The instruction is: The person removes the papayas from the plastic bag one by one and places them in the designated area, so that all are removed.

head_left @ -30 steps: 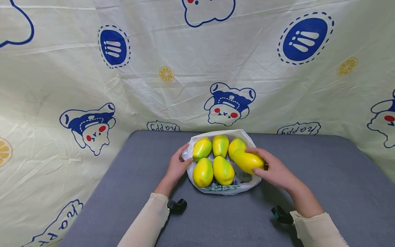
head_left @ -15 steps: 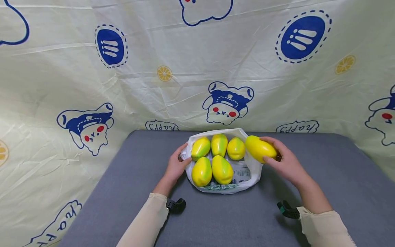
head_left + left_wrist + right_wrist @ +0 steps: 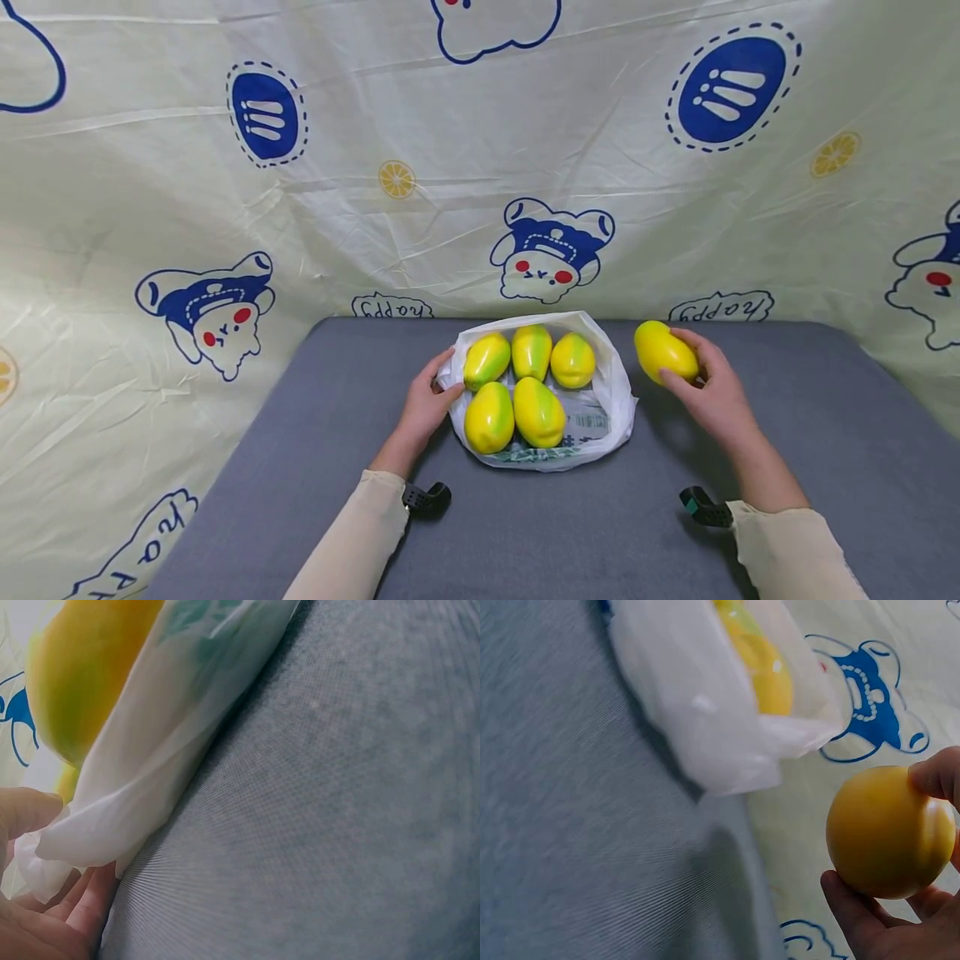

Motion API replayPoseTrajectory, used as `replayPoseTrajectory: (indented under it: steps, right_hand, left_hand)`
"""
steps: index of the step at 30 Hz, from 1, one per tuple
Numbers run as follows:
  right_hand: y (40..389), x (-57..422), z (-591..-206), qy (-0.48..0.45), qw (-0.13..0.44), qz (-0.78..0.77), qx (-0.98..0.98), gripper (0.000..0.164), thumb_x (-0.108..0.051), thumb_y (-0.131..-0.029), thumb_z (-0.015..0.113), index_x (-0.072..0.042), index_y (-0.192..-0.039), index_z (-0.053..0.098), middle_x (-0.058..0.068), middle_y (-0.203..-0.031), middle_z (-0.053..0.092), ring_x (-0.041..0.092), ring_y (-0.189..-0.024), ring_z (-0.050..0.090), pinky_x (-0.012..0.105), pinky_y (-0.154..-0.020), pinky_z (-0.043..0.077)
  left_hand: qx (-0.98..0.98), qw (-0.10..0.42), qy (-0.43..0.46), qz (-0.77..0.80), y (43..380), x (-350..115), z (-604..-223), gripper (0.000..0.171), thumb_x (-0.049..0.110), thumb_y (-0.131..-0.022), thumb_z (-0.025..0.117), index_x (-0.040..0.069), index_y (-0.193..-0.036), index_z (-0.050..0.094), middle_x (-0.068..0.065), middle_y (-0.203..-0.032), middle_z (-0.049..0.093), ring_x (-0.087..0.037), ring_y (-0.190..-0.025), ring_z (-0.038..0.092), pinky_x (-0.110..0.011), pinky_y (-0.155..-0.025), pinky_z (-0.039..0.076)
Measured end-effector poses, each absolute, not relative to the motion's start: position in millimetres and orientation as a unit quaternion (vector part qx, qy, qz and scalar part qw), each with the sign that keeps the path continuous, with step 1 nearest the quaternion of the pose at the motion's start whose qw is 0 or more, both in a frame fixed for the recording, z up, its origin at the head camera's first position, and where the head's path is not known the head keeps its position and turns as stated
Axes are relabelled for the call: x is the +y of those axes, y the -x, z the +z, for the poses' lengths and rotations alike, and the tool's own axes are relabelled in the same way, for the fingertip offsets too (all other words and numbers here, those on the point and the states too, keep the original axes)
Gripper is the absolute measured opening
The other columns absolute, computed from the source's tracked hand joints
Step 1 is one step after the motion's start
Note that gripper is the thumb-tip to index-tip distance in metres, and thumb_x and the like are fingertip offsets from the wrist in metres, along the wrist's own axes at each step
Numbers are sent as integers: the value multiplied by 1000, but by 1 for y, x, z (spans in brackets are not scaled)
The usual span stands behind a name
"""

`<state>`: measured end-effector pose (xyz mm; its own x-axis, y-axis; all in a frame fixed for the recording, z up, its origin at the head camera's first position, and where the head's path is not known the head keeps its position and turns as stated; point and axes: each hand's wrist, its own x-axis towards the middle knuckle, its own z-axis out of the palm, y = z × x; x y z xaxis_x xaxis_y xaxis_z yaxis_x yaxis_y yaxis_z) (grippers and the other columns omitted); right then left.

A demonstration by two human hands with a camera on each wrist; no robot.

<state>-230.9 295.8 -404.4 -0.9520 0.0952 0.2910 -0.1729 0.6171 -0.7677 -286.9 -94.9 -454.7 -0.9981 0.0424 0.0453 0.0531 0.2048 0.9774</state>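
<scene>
My right hand (image 3: 718,396) grips a yellow mango (image 3: 663,352) in the air to the right of a white plastic bag (image 3: 618,417). In the right wrist view the thumb and fingers lie around the held mango (image 3: 885,832), apart from the bag. My left hand (image 3: 427,410) pinches the bag's left rim, thumb on the inner side and fingers outside, as the left wrist view shows at the bag's edge (image 3: 112,832). Several yellow-green mangoes lie inside the wide mouth of the bag, among them a front one (image 3: 540,412) and a back right one (image 3: 573,361).
The bag stands on a grey cloth-covered table (image 3: 555,533), near its back edge. Behind hangs a pale curtain (image 3: 465,242) with blue cartoon prints. A black wrist device (image 3: 429,500) sits on the left forearm, another wrist device (image 3: 705,507) on the right.
The right hand has lifted the mango out of the bag's right side and carried it rightward past the rim. The left hand keeps its hold on the bag.
</scene>
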Motion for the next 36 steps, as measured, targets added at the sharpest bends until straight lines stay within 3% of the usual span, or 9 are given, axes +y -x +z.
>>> replayPoseTrajectory:
  steps: [15, 36]
  right_hand:
    - [237, 306, -438, 1, 149, 414, -898, 67, -29, -98, 62, -4, -153, 34, 32, -148, 35, 46, -123, 39, 63, -97, 32]
    - [242, 311, -449, 29, 159, 391, -906, 70, -31, -97, 63, -5, -154, 32, 33, -149, 34, 49, -128, 36, 66, -101, 29]
  left_hand:
    - [-765, 4, 43, -642, 285, -96, -454, 60, 5, -95, 63, 31, -148, 48, -4, -160, 37, -27, -144, 41, -46, -115, 38]
    - [-766, 2, 59, -640, 287, -99, -456, 57, 4, -95, 62, 29, -145, 53, -4, -161, 37, -26, -147, 35, -50, -115, 37]
